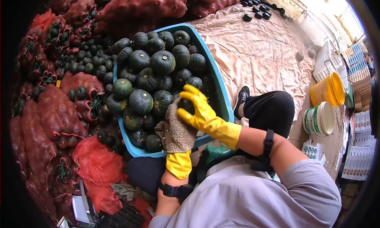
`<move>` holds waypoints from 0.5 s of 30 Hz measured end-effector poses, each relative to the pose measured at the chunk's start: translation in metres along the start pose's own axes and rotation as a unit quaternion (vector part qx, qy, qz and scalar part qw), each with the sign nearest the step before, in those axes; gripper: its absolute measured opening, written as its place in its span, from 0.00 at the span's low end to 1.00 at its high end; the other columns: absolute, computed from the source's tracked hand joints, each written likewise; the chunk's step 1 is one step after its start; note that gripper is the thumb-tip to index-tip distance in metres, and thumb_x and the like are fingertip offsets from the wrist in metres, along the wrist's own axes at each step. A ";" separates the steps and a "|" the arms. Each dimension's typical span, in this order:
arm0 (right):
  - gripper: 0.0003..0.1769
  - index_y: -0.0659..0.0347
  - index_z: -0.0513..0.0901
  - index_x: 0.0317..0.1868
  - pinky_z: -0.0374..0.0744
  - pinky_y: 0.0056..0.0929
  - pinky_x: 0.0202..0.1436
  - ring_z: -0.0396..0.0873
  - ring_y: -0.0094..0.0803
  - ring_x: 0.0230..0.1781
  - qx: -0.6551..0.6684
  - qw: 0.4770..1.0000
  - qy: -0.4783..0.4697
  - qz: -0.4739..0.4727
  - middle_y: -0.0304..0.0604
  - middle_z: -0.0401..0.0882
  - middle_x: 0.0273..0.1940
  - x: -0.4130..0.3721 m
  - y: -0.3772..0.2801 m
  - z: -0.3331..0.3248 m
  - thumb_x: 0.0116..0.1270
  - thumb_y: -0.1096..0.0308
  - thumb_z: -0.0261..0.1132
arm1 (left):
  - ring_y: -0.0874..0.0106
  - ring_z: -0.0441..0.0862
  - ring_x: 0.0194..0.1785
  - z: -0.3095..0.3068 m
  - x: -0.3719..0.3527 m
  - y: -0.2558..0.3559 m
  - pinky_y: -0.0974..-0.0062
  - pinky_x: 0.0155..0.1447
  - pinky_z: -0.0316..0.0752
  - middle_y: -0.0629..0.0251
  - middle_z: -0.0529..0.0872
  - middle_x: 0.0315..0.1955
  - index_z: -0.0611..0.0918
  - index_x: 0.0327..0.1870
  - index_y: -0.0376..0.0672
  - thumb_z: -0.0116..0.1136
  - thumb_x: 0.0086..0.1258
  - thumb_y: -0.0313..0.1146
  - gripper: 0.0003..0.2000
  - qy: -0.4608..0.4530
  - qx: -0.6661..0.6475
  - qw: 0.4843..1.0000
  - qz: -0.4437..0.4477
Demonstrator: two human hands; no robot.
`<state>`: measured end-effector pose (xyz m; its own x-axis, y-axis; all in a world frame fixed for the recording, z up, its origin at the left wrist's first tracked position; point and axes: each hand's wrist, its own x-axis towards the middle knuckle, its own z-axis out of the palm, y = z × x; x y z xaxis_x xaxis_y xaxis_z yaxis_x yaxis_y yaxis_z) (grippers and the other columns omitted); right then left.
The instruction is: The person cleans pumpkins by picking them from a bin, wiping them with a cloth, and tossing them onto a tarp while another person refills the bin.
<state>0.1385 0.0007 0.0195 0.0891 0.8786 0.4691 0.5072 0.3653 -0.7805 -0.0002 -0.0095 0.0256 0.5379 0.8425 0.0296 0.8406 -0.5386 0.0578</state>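
Note:
My left hand (179, 135) wears a yellow rubber glove, with a brown fleece cloth or mitt (176, 123) covering it from the wrist up, so its fingers are hidden. The fleece rests against a dark green squash (186, 105). Curved around that squash from the right is my right hand (196, 110), in a bare yellow rubber glove, thumb and fingers partly closed on it. Both hands are over the front right part of a blue plastic tub (221, 89). Round dark green squashes (162, 62) are heaped inside the tub.
Red mesh sacks (59, 113) of squashes crowd the left and back. Loose squashes (95, 62) lie left of the tub. A pinkish sheet (253, 46) covers the floor, with dark squashes (259, 12) far off. On the right stand a yellow bucket (326, 89) and a white bucket (318, 118).

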 end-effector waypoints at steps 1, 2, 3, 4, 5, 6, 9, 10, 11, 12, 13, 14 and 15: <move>0.34 0.60 0.80 0.69 0.72 0.54 0.80 0.75 0.59 0.75 -0.055 0.993 0.091 0.058 0.59 0.79 0.71 0.005 0.014 0.009 0.66 0.60 0.81 | 0.63 0.76 0.76 -0.031 0.009 0.016 0.57 0.85 0.65 0.52 0.77 0.73 0.69 0.76 0.41 0.57 0.85 0.39 0.24 -0.022 -0.316 0.947 -0.061; 0.32 0.60 0.81 0.68 0.73 0.52 0.80 0.75 0.59 0.74 -0.038 0.995 0.084 0.033 0.60 0.79 0.70 0.001 0.021 0.008 0.67 0.59 0.80 | 0.61 0.77 0.77 -0.016 0.011 0.025 0.55 0.85 0.66 0.50 0.80 0.71 0.70 0.74 0.38 0.60 0.83 0.32 0.23 -0.053 0.076 0.995 0.038; 0.32 0.58 0.81 0.70 0.74 0.50 0.79 0.75 0.59 0.74 0.011 1.000 -0.005 0.000 0.59 0.79 0.71 -0.004 0.003 -0.008 0.69 0.59 0.80 | 0.60 0.79 0.75 -0.013 0.008 0.018 0.55 0.82 0.70 0.50 0.81 0.70 0.70 0.74 0.38 0.63 0.78 0.27 0.26 0.041 -0.260 0.965 -0.010; 0.31 0.58 0.80 0.72 0.72 0.47 0.80 0.75 0.53 0.75 0.071 0.991 -0.117 -0.011 0.56 0.79 0.71 -0.003 -0.005 -0.019 0.73 0.59 0.77 | 0.59 0.80 0.74 -0.011 0.006 0.011 0.55 0.79 0.75 0.49 0.82 0.69 0.70 0.75 0.37 0.67 0.73 0.22 0.30 0.149 -0.560 0.815 0.012; 0.29 0.57 0.79 0.74 0.70 0.44 0.81 0.75 0.48 0.76 0.132 0.963 -0.234 -0.018 0.53 0.80 0.72 -0.004 -0.014 -0.032 0.78 0.59 0.74 | 0.58 0.81 0.73 -0.006 0.005 0.007 0.57 0.79 0.76 0.52 0.82 0.69 0.71 0.74 0.38 0.67 0.70 0.18 0.31 0.159 -0.628 0.762 0.005; 0.26 0.56 0.84 0.69 0.76 0.46 0.77 0.80 0.56 0.70 0.209 0.932 -0.262 0.136 0.59 0.82 0.68 0.012 -0.030 -0.052 0.76 0.56 0.75 | 0.57 0.82 0.72 -0.001 0.004 0.003 0.59 0.78 0.77 0.55 0.83 0.70 0.72 0.73 0.39 0.68 0.67 0.14 0.33 0.171 -0.690 0.703 0.001; 0.20 0.60 0.85 0.67 0.77 0.43 0.74 0.81 0.50 0.69 0.075 0.980 -0.157 0.102 0.57 0.83 0.68 0.008 -0.029 -0.027 0.81 0.63 0.68 | 0.55 0.84 0.64 -0.059 0.002 0.017 0.56 0.65 0.80 0.53 0.85 0.60 0.77 0.66 0.41 0.70 0.66 0.27 0.26 0.066 -0.178 0.974 -0.126; 0.19 0.60 0.86 0.65 0.79 0.46 0.72 0.82 0.53 0.67 -0.019 0.994 -0.080 0.068 0.60 0.83 0.65 0.002 -0.047 -0.016 0.78 0.64 0.70 | 0.53 0.84 0.61 -0.054 0.005 0.016 0.56 0.62 0.80 0.52 0.85 0.57 0.79 0.62 0.40 0.69 0.67 0.33 0.23 0.037 -0.034 0.993 -0.106; 0.20 0.61 0.87 0.65 0.78 0.49 0.73 0.81 0.56 0.67 -0.027 0.997 -0.062 0.036 0.58 0.83 0.63 -0.013 -0.047 -0.014 0.77 0.64 0.72 | 0.50 0.83 0.59 -0.048 0.007 0.015 0.56 0.60 0.80 0.51 0.85 0.54 0.81 0.58 0.39 0.69 0.69 0.40 0.21 0.016 0.099 0.992 -0.080; 0.20 0.60 0.87 0.65 0.80 0.47 0.71 0.83 0.52 0.65 0.005 0.996 -0.091 0.019 0.56 0.85 0.62 -0.016 -0.049 -0.022 0.77 0.64 0.72 | 0.51 0.85 0.56 -0.053 0.009 -0.006 0.56 0.59 0.81 0.51 0.84 0.51 0.81 0.59 0.39 0.67 0.70 0.35 0.19 0.022 -0.007 1.000 -0.017; 0.19 0.60 0.87 0.65 0.81 0.44 0.70 0.85 0.49 0.64 0.037 0.992 -0.122 -0.004 0.54 0.87 0.61 -0.014 -0.052 -0.029 0.78 0.64 0.71 | 0.52 0.85 0.55 -0.021 0.004 -0.019 0.55 0.59 0.81 0.52 0.83 0.49 0.81 0.59 0.38 0.67 0.71 0.33 0.18 0.153 -0.168 0.973 -0.037; 0.18 0.59 0.87 0.65 0.82 0.40 0.69 0.86 0.43 0.61 0.219 0.945 -0.132 0.203 0.50 0.88 0.59 -0.010 -0.053 -0.028 0.80 0.63 0.70 | 0.52 0.85 0.54 0.011 -0.001 -0.033 0.54 0.60 0.82 0.52 0.83 0.47 0.81 0.58 0.37 0.67 0.72 0.30 0.17 0.285 -0.316 0.905 -0.012; 0.18 0.58 0.87 0.66 0.82 0.36 0.68 0.87 0.37 0.58 0.381 0.824 -0.131 0.397 0.46 0.90 0.57 -0.006 -0.054 -0.026 0.81 0.63 0.69 | 0.51 0.85 0.57 0.004 -0.007 -0.028 0.53 0.61 0.81 0.51 0.84 0.50 0.81 0.59 0.38 0.69 0.71 0.32 0.18 0.291 -0.282 0.914 -0.031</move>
<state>0.1326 -0.0321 0.0692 -0.1059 0.9335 -0.3425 -0.3172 -0.3581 -0.8781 -0.0272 -0.0008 0.0196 0.2266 0.8199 0.5257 0.6126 -0.5396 0.5776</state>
